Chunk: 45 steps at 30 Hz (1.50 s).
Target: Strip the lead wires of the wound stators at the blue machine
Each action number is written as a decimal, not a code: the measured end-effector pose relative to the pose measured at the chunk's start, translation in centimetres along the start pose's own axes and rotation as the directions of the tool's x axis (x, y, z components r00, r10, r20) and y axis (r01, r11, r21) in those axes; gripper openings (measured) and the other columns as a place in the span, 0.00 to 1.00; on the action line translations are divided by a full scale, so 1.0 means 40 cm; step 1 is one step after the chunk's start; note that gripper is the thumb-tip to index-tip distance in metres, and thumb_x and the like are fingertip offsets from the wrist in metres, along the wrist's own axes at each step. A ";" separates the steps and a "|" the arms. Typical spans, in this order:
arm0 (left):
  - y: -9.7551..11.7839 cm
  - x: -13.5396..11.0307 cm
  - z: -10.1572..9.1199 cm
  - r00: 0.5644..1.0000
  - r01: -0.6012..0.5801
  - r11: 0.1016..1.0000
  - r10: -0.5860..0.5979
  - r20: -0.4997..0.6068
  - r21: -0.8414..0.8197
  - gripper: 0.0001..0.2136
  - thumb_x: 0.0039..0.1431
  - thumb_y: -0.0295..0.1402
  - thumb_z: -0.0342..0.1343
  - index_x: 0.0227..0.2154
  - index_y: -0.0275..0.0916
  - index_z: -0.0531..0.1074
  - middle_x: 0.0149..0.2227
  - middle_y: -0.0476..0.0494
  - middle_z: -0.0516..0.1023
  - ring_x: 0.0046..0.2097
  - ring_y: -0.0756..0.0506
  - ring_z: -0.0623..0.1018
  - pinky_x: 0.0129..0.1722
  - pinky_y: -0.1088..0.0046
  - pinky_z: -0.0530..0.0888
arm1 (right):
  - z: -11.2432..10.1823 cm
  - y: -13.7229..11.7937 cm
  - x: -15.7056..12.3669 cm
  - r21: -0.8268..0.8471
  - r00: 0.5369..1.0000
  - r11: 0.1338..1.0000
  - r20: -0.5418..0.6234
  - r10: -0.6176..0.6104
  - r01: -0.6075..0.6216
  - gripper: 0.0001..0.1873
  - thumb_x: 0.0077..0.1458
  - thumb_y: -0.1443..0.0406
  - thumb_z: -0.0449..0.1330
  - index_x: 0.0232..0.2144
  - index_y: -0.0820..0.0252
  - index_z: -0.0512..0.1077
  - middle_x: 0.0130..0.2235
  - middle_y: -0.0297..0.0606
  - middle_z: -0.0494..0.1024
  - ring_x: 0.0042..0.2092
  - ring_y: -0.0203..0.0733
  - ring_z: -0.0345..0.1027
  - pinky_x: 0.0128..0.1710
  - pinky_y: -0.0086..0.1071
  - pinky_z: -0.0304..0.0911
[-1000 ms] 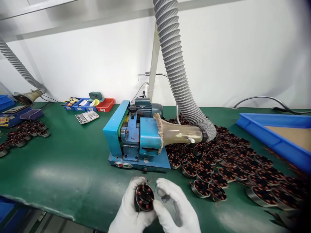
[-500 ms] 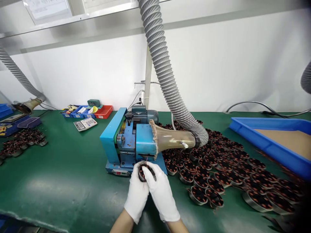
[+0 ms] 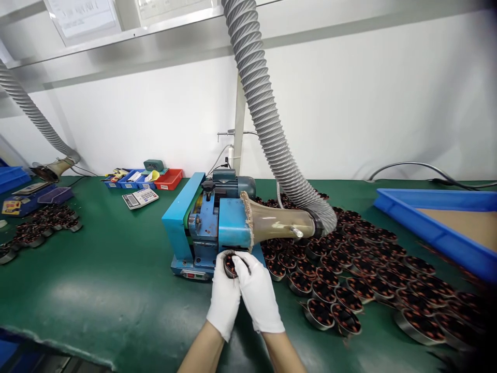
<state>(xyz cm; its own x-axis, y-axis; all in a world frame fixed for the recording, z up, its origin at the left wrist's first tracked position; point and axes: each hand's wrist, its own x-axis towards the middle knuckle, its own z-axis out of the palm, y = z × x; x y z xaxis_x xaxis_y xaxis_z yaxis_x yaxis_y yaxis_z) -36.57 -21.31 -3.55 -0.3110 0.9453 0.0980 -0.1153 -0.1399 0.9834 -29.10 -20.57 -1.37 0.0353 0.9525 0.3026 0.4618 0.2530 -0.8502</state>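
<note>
Both my hands wear white gloves and hold one round motor stator with a metal rim, dark inside and copper windings. My left hand is closed around its left side. My right hand grips it from the right, thumb and fingers over its edge. The stator is up against the front of the blue belt grinding machine, just below its housing; its far side is hidden by the gloves and the machine. Thin wires hang from the stator's near edge.
Many similar stators cover the green bench on the right. A grey suction hose with a funnel meets the machine. A blue tray stands far right; a calculator and small bins lie left.
My hands have moved slightly forward, bringing the stator closer in under the machine's housing. The whole view has shifted a little. Both hands keep their hold.
</note>
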 end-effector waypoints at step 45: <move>0.043 -0.135 -0.120 0.941 -0.222 0.919 0.114 0.317 0.327 0.22 0.45 0.25 0.59 0.46 0.41 0.68 0.50 0.38 0.69 0.53 0.39 0.71 0.54 0.59 0.68 | -0.057 -0.053 -0.045 0.720 0.924 0.595 0.180 0.336 -0.357 0.11 0.38 0.60 0.70 0.26 0.60 0.80 0.28 0.39 0.80 0.30 0.40 0.70 0.33 0.32 0.66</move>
<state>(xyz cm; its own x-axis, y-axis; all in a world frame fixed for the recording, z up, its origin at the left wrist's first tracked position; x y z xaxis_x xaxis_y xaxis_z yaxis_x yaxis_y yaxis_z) -39.61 -28.09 -3.12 -0.0065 0.9675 0.2529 0.2713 -0.2417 0.9317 -28.10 -23.19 0.88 0.0286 0.9961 -0.0837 -0.3760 -0.0669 -0.9242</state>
